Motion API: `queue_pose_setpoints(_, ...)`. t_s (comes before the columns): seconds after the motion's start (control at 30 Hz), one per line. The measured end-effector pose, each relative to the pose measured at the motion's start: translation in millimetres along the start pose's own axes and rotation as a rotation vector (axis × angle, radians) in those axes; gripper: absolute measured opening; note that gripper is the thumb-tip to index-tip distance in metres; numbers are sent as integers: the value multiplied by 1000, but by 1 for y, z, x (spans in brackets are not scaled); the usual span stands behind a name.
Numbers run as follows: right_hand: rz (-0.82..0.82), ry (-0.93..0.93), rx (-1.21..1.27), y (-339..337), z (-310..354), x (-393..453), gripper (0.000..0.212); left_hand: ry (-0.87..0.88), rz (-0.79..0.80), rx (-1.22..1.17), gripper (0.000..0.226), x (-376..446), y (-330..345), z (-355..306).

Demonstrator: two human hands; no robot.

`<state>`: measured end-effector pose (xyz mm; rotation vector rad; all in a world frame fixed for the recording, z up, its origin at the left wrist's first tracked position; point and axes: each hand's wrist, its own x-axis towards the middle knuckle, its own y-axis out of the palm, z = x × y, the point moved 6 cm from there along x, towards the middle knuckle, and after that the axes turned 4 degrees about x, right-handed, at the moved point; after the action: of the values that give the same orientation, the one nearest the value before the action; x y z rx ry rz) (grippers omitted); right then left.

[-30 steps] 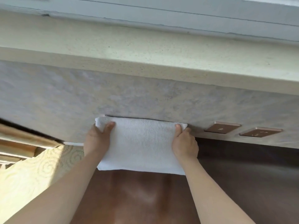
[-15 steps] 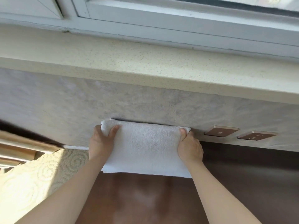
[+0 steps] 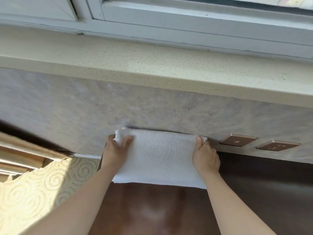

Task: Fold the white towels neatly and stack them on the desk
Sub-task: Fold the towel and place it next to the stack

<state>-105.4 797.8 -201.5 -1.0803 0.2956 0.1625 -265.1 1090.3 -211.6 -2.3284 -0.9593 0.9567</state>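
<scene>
Towel [image 3: 160,156] folded on desk [image 3: 254,192], my left hand [image 3: 115,150] and right hand [image 3: 205,158] pinching far corners, squaring it against wall [image 3: 84,102]

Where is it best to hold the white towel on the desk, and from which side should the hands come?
Probably at its two far corners, coming from the near side. The towel lies flat and wide on the desk, far edge against the wall. The left hand and right hand already pinch these corners, thumbs on top.

Pale speckled windowsill [image 3: 152,65] under a white window frame [image 3: 186,26], mottled grey wall [image 3: 67,102] beneath the windowsill, two bronze sockets [image 3: 238,142] low on it, sunlit swirl-patterned carpet [image 3: 42,189] below-left
</scene>
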Motion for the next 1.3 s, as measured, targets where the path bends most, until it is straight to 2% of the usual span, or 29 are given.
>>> queue_pose_setpoints(0.07, 8, 34, -1, -1, 1, -1, 63, 105, -141, 114, 80, -2, -8, -9)
queue_pose_setpoints(0.13, -62, 33, -13, -8, 2, -5, 56, 300, -356, 243, 65, -15, -19, -28)
queue_pose_setpoints(0.17, -147, 6, -44, -14, 4, -10, 48, 436, -409, 272, 54, -27, -17, -38)
queue_pose_setpoints(0.2, -267, -71, -91, -20, 9, -18, 39, 585, -386, 307, 47, -39, -7, -45)
queue_pose_setpoints(0.27, -442, -387, -113, -21, 36, -44, 21, 809, -165, 449, 48, -60, 31, -54)
queue_pose_setpoints(0.3, -420, -575, -92, -10, 50, -56, 19, 861, -76, 553, 53, -65, 48, -54)
queue_pose_setpoints(0.33, -319, -720, -95, 6, 61, -64, 26, 888, -30, 643, 56, -64, 61, -53)
queue_pose_setpoints(0.4, -117, -804, -161, 38, 66, -68, 48, 878, 21, 752, 57, -55, 71, -51)
queue_pose_setpoints(0.47, -59, -768, -193, 51, 60, -59, 58, 890, 61, 816, 60, -49, 73, -47)
queue_pose_setpoints(0.67, -36, -847, -315, 48, 39, -51, 65, 908, 113, 885, 62, -43, 63, -36)
queue_pose_setpoints(0.83, -13, -671, -365, 28, -4, -30, 68, 784, 69, 933, 62, -23, 31, -15)
queue_pose_setpoints(0.93, -79, -578, -385, 24, 8, -36, 68, 733, 35, 883, 66, -32, 40, -27)
queue_pose_setpoints(1.0, -113, -562, -312, 26, 27, -54, 70, 768, 57, 818, 68, -48, 56, -35)
queue_pose_setpoints(1.1, -14, -711, -303, 46, 43, -80, 70, 890, 90, 815, 65, -61, 72, -39)
queue_pose_setpoints(1.17, -11, -751, -350, 46, 35, -71, 68, 911, 94, 844, 62, -52, 69, -37)
queue_pose_setpoints(1.3, -33, -640, -320, 22, 3, -36, 68, 873, 96, 874, 60, -37, 62, -37)
